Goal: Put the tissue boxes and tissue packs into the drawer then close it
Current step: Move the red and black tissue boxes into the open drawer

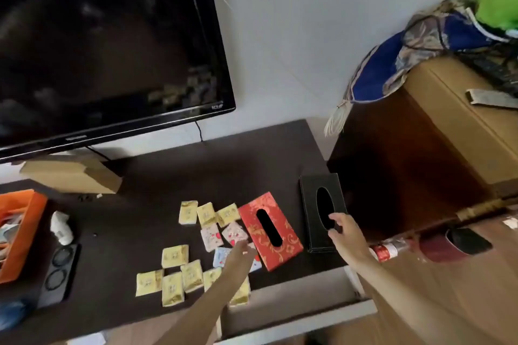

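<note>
Right hand (343,228) reaches over the near end of the black leather-look rectangular tissue box (322,211), fingers spread apart around its oval slot, not yet gripping. Left hand (240,252) hovers open over the small pastel printed tissue packs (221,235), at the near-left corner of the red and gold patterned tissue box (270,230); whether it touches a pack I cannot tell. Both boxes lie flat on the dark tabletop (145,221), side by side, the black one to the right. Yellow foil-like tissue packs (175,274) are scattered to the left and nearer. The white-rimmed open drawer (291,308) sits just below the table's near edge, nothing visible in it.

The boxes look light and stiff; pinching across the long sides, or hooking a finger in the slot, should hold. The packs are likely soft, light and slippery, best gathered several at a time.
</note>
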The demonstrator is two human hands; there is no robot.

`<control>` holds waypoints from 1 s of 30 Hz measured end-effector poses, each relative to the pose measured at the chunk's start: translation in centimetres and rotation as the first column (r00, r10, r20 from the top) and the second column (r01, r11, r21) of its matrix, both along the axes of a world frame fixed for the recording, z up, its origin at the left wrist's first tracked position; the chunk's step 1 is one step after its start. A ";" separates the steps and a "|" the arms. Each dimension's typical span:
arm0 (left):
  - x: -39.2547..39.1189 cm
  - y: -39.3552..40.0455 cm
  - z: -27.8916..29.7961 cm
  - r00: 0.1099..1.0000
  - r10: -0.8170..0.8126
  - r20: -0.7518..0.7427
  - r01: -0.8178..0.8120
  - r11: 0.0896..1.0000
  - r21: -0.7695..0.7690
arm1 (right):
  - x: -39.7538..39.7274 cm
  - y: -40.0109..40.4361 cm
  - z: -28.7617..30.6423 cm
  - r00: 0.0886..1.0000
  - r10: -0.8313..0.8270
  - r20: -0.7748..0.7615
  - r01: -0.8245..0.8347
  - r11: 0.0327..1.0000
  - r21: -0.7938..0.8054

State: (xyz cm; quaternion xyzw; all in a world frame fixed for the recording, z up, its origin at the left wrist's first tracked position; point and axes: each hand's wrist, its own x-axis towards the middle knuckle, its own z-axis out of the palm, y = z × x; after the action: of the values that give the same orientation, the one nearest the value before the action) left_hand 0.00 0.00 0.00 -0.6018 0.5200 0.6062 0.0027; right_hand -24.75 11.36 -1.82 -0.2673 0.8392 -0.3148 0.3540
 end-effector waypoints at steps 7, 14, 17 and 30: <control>-6.6 -3.3 -5.6 0.986 0.144 0.087 -0.129 0.980 -0.152 | -4.6 -3.2 -5.9 0.991 -0.030 -0.134 0.041 0.996 0.085; -8.2 -2.8 -10.1 0.916 0.394 0.074 -0.362 0.891 -0.273 | -7.2 -4.5 -10.4 0.996 -0.077 -0.033 0.081 0.989 0.126; -8.4 -2.4 -11.0 0.900 0.436 0.010 -0.414 0.861 -0.296 | -8.1 -4.7 -11.8 0.994 -0.111 -0.018 0.112 0.988 0.109; -8.0 -0.6 -10.8 0.848 0.520 -0.101 -0.524 0.797 -0.299 | -7.0 -2.7 -11.3 0.964 -0.261 0.057 0.264 0.964 -0.045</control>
State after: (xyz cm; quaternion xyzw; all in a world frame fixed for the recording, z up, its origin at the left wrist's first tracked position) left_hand -7.99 -0.57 -10.83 -0.7098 0.4241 0.4966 -0.2640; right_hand -31.72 8.68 -13.09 -0.1549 0.8493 -0.3875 0.3232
